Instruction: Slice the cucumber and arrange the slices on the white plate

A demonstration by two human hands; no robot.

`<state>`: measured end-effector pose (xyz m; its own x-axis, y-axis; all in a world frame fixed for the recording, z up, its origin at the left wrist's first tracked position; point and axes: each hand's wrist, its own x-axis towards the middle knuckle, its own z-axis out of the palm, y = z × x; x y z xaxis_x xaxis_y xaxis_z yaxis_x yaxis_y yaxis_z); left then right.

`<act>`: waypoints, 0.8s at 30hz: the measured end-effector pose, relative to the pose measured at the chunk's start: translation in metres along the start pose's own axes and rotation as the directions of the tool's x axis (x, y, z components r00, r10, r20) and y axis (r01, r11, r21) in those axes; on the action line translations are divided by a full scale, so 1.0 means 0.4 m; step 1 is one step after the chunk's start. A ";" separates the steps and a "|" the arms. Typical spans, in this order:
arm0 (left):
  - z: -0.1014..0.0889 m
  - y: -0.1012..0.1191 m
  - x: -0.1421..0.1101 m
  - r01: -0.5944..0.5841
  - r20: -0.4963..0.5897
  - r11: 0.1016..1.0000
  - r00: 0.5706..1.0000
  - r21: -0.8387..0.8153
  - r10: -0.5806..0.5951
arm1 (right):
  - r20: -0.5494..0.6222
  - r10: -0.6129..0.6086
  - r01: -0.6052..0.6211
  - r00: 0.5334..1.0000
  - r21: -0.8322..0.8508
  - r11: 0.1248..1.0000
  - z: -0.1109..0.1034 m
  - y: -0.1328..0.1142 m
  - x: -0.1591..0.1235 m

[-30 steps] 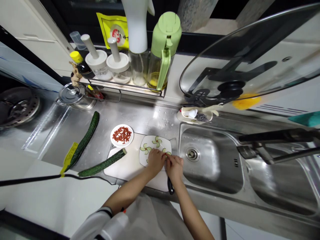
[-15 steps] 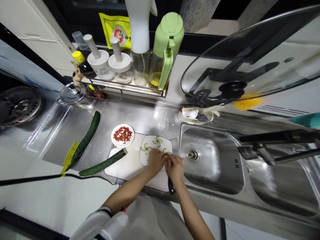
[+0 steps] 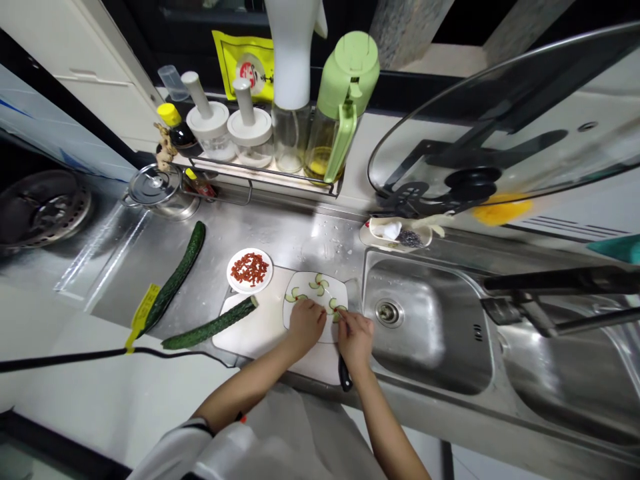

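Observation:
A white squarish plate carries thin cucumber slices set in small pinwheels with red bits at their centres. Over its front part is my left hand, fingertips drawn together; whatever they hold is too small to make out. My right hand reaches the plate's right side, its fingertips pinched at the end of a cucumber slice. Beneath the plate lies a pale cutting board. A knife's black handle sticks out beside my right wrist, its blade hidden.
Left of the plate, a small white dish holds red dried berries. A cut cucumber rests partly on the board; a whole cucumber lies farther left. A double sink is at right, below a faucet.
My hands have moved apart: the left has drawn back slightly left from the right-hand pinwheel, uncovering more of it. My right hand stays by its slice. The whole view has shifted a little.

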<state>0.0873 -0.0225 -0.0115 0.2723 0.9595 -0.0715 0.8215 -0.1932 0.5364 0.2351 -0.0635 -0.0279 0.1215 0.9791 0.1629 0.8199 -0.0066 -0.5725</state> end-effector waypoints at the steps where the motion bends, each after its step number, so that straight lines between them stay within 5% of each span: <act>1: -0.017 -0.012 -0.007 0.020 -0.023 1.000 1.000 -0.016 -0.020 | -0.004 -0.005 0.005 1.000 0.004 1.000 0.000 -0.003 -0.001; 6: -0.140 -0.122 -0.036 0.170 -0.110 0.984 0.979 -0.047 -0.174 | -0.025 -0.070 0.071 0.997 0.040 0.997 0.005 -0.038 -0.006; 11: -0.245 -0.253 -0.049 0.454 -0.176 0.880 0.886 0.143 -0.428 | 0.009 -0.155 0.153 0.988 0.085 0.984 0.027 -0.089 -0.015; 14: -0.265 -0.300 -0.045 0.533 -0.157 0.811 0.846 0.241 -0.510 | 0.036 -0.185 0.181 0.982 0.088 0.979 0.043 -0.113 -0.020; 24: -0.257 -0.330 -0.014 0.554 -0.061 0.792 0.827 0.258 -0.559 | 0.062 -0.206 0.199 0.977 0.103 0.975 0.050 -0.134 -0.029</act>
<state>-0.0741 0.0189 0.0044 -0.2640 0.9141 -0.3077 0.9306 0.3253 0.1678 0.1784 -0.0704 -0.0153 -0.0850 0.9702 0.2270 0.7657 0.2094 -0.6081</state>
